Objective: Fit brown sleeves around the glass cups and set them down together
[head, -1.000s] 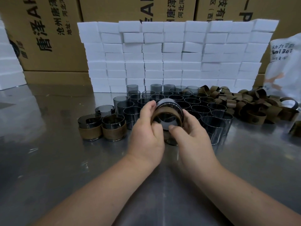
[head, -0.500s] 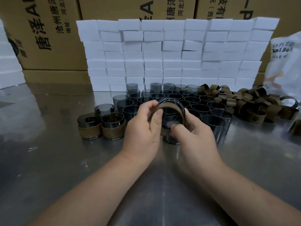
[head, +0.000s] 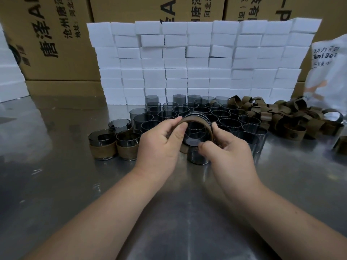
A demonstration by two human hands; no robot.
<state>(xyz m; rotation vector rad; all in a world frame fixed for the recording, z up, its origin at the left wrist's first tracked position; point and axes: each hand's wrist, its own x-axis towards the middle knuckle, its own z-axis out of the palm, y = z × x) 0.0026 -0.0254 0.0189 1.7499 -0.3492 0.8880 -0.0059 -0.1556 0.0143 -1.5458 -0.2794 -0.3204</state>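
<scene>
Hands meeting just above frame centre in the head view, bare forearms reaching in from the lower edge over a shiny metal table (head: 75, 184). Between the hands, a dark glass cup (head: 194, 136), lifted off the table and tipped so one round end faces the camera. Round the cup near its upper end, a brown sleeve (head: 196, 120), seen as a band arching over the glass.

Left hand (head: 159, 147) with fingers curled, thumb and forefinger pinching the left edge of the sleeve. Right hand (head: 230, 156) curled round the right side of the cup, forefinger up against the band, thumb tucked at the lower front of the glass. Just below the hands, partly hidden, what looks like a second cup (head: 197, 159) standing on the table.

Left of the hands, two sleeved cups (head: 102, 147), upright and touching side by side. Behind the hands, bare cups (head: 225, 117) packed upright in rows. Right of those, loose sleeves (head: 293, 119) in an untidy heap reaching towards the right edge of the frame.

Across the upper middle, white foam blocks (head: 197, 62) stacked like a wall behind the bare cups. Behind the wall, along the top of the frame, cardboard boxes (head: 56, 34) with black printing. At upper right, a white printed bag (head: 330, 72).
</scene>
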